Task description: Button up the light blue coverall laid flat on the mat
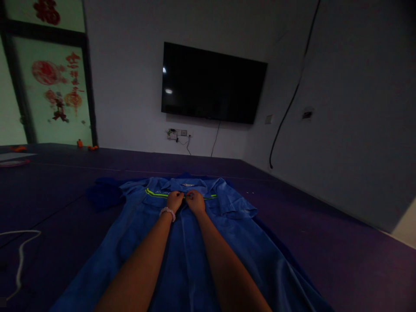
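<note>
A blue short-sleeved work shirt [130,234] lies spread front side up on the floor, its collar away from me. A yellow-green stripe crosses its chest. My left hand [175,200], with a pink band round the wrist, pinches the front edge of the shirt at the stripe. Close beside it my right hand [195,202] is closed on the same front opening, just below the collar. The fingertips of both hands nearly meet; whether a button lies between them is too dark and small to tell. Darker blue cloth [104,193] shows from under the shirt.
Purple floor [312,229] surrounds the shirt. A white cable [21,255] lies at the left. A television [212,84] hangs on the far wall above sockets [178,133]. A black cable [287,110] hangs down the right wall. Small orange objects [92,148] lie by the door [53,91].
</note>
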`<state>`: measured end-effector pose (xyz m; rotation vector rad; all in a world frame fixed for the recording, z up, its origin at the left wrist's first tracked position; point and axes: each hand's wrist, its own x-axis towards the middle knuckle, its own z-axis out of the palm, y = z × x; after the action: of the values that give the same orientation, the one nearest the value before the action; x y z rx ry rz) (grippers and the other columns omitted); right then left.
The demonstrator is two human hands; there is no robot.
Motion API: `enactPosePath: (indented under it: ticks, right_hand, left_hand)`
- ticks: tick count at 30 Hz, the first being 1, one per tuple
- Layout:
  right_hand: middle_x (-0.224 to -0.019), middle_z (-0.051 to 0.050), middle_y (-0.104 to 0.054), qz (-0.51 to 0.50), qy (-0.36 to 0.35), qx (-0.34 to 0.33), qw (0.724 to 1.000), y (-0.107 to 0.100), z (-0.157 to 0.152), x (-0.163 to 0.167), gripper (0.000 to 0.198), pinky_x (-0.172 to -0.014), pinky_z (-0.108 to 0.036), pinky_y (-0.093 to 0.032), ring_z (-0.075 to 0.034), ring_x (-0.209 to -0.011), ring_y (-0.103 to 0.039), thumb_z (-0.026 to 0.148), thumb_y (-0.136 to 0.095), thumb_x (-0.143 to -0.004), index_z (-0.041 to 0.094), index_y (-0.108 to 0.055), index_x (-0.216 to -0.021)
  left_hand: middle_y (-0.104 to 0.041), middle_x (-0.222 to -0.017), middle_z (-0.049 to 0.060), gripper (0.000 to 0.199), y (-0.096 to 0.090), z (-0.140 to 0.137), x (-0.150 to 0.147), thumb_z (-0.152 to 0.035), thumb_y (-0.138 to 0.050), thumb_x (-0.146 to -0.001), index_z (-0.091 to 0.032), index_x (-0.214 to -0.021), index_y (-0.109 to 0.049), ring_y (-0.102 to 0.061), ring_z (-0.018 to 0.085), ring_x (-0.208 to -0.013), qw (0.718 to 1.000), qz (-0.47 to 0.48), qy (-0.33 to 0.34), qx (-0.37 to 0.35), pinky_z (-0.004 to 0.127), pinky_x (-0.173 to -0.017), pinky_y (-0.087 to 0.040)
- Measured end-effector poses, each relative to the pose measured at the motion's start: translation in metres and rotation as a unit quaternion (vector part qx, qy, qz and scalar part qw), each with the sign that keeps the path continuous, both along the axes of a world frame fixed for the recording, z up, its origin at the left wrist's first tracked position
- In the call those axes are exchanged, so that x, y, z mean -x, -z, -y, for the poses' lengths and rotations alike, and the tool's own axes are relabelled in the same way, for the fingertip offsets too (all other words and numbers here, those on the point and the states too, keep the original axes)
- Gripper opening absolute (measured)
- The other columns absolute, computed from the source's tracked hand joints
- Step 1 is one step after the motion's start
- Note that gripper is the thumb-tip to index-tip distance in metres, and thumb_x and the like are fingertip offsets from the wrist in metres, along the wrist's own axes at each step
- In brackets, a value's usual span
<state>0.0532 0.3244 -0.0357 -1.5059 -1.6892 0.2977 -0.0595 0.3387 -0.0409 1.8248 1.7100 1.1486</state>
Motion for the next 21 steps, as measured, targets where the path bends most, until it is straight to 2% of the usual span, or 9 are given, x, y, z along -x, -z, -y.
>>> enactPosePath:
  ticks: [10, 21]
  right_hand:
    - [-0.067, 0.0, -0.064, -0.014, 0.002, -0.007, 1.0, 0.0026, -0.001, 0.0005, 0.021, -0.054, -0.019, -0.038, -0.012, -0.061, -0.058, 0.014, -0.054, -0.067, 0.017, -0.065, -0.084]
    - [-0.068, -0.003, -0.066, -0.025, 0.022, -0.033, 0.999, 0.0033, -0.0006, 0.0021, 0.014, -0.055, -0.02, -0.042, -0.014, -0.064, -0.061, 0.015, -0.057, -0.067, 0.015, -0.066, -0.078]
  left_hand:
    - [-0.061, -0.091, 0.004, 0.024, 0.003, -0.0012, 0.0013, -0.033, -0.05, -0.087, -0.012, -0.097, -0.058, -0.059, 0.014, -0.076, 0.999, 0.038, 0.003, 0.011, 0.03, -0.066, -0.051]
    - [-0.059, -0.097, 0.005, 0.025, 0.0073, -0.0039, 0.0022, -0.032, -0.051, -0.087, -0.012, -0.101, -0.056, -0.059, 0.016, -0.081, 0.997, 0.074, 0.011, 0.005, 0.033, -0.07, -0.051]
